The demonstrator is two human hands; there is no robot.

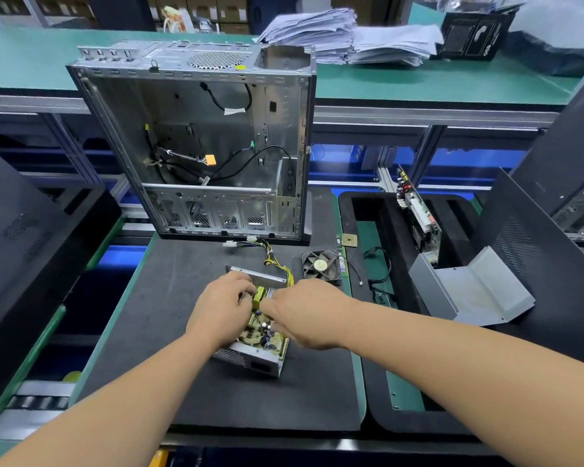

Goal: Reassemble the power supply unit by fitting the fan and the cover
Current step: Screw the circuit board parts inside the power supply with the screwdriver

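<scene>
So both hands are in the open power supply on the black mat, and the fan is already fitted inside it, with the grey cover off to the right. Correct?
Not quite. In the head view the fan is not fitted: it lies loose on the black mat, just beyond the power supply. Both the left hand and right hand are in the open unit, and the grey cover does sit off to the right.

Cover (479, 291) matt grey sheet metal; fan (320, 265) black plastic; mat (169, 298) matt black.

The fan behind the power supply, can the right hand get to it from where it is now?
Probably yes. The fan lies flat on the black mat, just beyond the right hand, with nothing on top of it and only bare mat between them.
</scene>
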